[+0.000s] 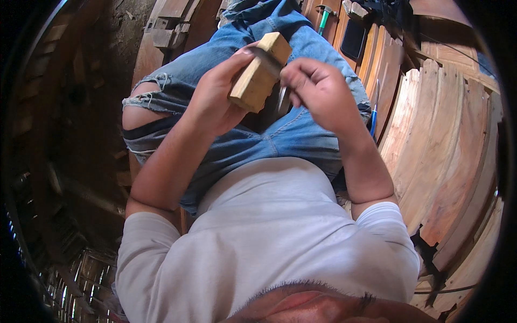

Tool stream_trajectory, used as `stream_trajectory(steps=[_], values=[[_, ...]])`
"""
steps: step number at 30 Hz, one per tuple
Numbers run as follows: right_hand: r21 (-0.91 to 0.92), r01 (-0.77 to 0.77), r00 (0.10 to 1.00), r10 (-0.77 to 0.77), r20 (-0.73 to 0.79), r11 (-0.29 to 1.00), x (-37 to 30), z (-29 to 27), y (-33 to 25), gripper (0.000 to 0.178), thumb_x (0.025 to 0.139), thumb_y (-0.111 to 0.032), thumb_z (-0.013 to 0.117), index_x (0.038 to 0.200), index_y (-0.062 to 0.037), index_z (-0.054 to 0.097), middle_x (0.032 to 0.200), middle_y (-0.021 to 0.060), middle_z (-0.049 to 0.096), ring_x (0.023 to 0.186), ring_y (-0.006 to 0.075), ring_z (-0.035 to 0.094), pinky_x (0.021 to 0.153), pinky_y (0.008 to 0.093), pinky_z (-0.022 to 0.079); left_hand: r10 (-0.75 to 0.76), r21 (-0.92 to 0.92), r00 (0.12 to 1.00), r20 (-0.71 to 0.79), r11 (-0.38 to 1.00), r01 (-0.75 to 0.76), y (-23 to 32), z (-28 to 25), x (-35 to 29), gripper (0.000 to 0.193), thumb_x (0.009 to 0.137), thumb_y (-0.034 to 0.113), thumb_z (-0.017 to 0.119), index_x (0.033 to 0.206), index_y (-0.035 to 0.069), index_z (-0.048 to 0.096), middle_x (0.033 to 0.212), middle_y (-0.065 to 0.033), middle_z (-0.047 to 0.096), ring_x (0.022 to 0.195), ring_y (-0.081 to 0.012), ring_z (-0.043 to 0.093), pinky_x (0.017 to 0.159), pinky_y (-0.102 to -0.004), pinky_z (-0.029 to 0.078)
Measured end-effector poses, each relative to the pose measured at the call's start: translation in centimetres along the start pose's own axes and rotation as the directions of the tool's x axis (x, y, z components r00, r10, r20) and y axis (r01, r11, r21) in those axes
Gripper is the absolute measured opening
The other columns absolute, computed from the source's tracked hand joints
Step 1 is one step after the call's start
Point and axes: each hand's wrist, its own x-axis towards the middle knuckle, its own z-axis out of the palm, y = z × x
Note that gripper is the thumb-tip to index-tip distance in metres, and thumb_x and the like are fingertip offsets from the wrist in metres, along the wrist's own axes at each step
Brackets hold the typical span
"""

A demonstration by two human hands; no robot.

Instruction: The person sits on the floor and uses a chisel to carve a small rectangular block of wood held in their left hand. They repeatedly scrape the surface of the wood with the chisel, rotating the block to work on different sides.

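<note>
My left hand (219, 89) is wrapped round a pale yellow wooden block (249, 87), holding it tilted above my lap. The block has notches along its lower right side. Across its upper part lies a dark, flat strip (266, 61), blurred, whose kind I cannot make out. My left thumb rests at the strip's far left end. With fingers curled and pinched, my right hand (318, 89) grips the strip's other end, close beside the block. Something thin and pale shows below the right fingers, too blurred to name.
Wooden boards (431, 124) lie side by side at the right. A blue pen-like tool (374, 119) lies near my right forearm. Beyond my leg are a black phone (354, 39) and a hammer with a green handle (324, 20). Wood offcuts (163, 37) sit at the far left.
</note>
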Motion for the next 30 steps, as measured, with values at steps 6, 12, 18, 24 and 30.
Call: stream_trajectory(steps=[6, 12, 18, 24, 30], values=[[-0.093, -0.019, 0.998, 0.013, -0.063, 0.995, 0.0, -0.8, 0.3, 0.024, 0.104, -0.024, 0.062, 0.099, -0.0018, 0.07, 0.07, -0.0024, 0.059, 0.063, 0.0051, 0.052, 0.058, 0.0228, 0.042, -0.026, -0.031, 0.999, -0.028, 0.999, 0.025, 0.0, 0.6, -0.4, 0.043, 0.107, 0.03, 0.05, 0.144, 0.008, 0.05, 0.121, -0.0086, 0.066, 0.103, -0.0171, 0.07, 0.086, -0.0328, 0.058], [-0.024, -0.021, 1.0, 0.021, -0.003, 0.999, -0.7, -0.2, 0.1, 0.024, 0.104, -0.024, 0.063, 0.096, -0.003, 0.07, 0.066, -0.0039, 0.057, 0.059, 0.0048, 0.049, 0.056, 0.0228, 0.04, 0.089, 0.001, 0.996, 0.031, 0.996, -0.089, 0.2, 0.7, -0.5, 0.047, 0.106, 0.03, 0.051, 0.146, 0.006, 0.049, 0.126, -0.0106, 0.065, 0.108, -0.018, 0.068, 0.092, -0.0334, 0.056], [-0.121, 0.043, 0.999, -0.042, 0.009, 0.992, -0.8, 0.2, -0.2, 0.024, 0.103, -0.024, 0.064, 0.094, -0.0027, 0.07, 0.067, -0.0036, 0.057, 0.06, 0.0047, 0.05, 0.056, 0.0237, 0.04, 0.117, 0.13, 0.993, -0.03, 0.985, -0.112, 0.8, 1.5, -0.8, 0.049, 0.106, 0.029, 0.051, 0.148, 0.004, 0.048, 0.126, -0.0113, 0.064, 0.109, -0.0179, 0.068, 0.093, -0.0334, 0.056], [-0.157, 0.082, 0.997, -0.082, 0.006, 0.984, -0.6, 0.2, -0.8, 0.023, 0.106, -0.021, 0.061, 0.095, -0.0018, 0.068, 0.074, -0.0022, 0.059, 0.065, 0.0046, 0.053, 0.059, 0.0212, 0.044, 0.119, 0.119, 0.993, 0.01, 0.986, -0.12, 0.8, 1.3, -0.6, 0.051, 0.105, 0.029, 0.051, 0.149, 0.004, 0.047, 0.128, -0.0114, 0.064, 0.111, -0.0186, 0.067, 0.093, -0.0332, 0.056], [-0.154, 0.024, 0.999, -0.03, -0.037, 0.988, -0.5, 0.2, -0.5, 0.023, 0.101, -0.024, 0.066, 0.1, -0.002, 0.072, 0.069, 0.0006, 0.061, 0.064, 0.0053, 0.055, 0.058, 0.027, 0.045, 0.116, 0.092, 0.993, 0.025, 0.989, -0.118, 0.7, 0.6, -0.7, 0.051, 0.105, 0.029, 0.049, 0.151, 0.005, 0.045, 0.129, -0.0115, 0.063, 0.113, -0.0185, 0.066, 0.094, -0.0333, 0.055]])
